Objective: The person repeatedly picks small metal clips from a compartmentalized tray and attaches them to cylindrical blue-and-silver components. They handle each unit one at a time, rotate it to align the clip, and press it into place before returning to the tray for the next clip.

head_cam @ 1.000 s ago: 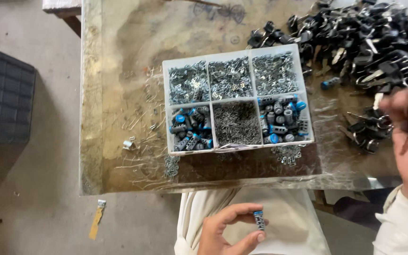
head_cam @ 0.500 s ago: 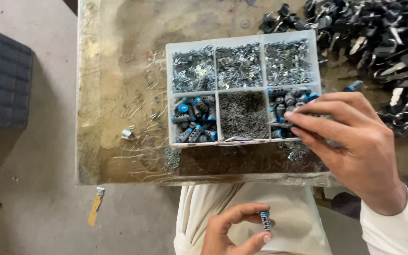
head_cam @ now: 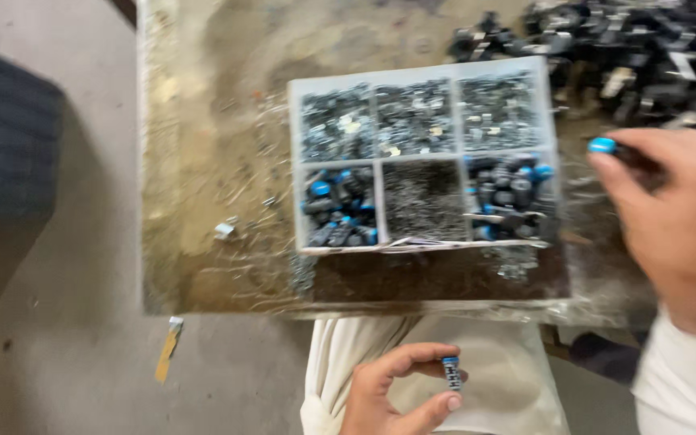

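right hand point(head_cam: 674, 221) pulled back from tray point(head_cam: 423, 71), gripping blue-capped piece point(head_cam: 606, 147)

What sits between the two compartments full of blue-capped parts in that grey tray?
In the head view, a middle compartment of fine grey metal pieces lies between the left blue-capped compartment and the right one of the tray.

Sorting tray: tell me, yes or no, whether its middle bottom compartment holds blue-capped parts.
No, that compartment of the sorting tray holds only fine grey metal bits; blue-capped parts fill the compartments beside it.

No packages, labels, signs, screens in view — only pale sectioned parts tray point(head_cam: 424, 71) on workbench.
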